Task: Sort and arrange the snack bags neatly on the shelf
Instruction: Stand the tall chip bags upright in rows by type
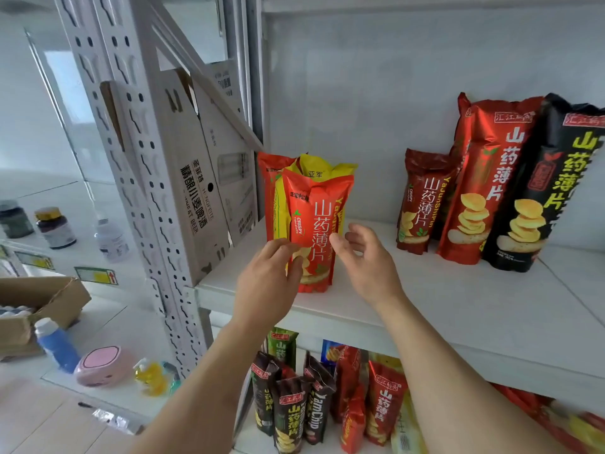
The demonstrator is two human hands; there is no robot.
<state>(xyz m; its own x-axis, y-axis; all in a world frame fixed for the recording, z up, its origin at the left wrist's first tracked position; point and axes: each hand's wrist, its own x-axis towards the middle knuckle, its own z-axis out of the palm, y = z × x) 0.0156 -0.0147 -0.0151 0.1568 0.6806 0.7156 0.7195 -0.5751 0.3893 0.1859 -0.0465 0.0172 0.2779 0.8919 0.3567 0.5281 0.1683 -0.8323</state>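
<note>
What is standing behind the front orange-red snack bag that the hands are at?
Behind the front orange-red bag stand a yellow bag and another red bag; only their tops and left edges show. Anything further behind is covered.

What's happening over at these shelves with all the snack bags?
A person is tidying snack bags on a white shelf. The left hand touches the front orange bag in a small standing cluster, while the right hand hovers open beside it. Further right, three bags lean against the back wall: a small dark red bag, a tall red bag and a black bag. More bags crowd the lower shelf.
</note>
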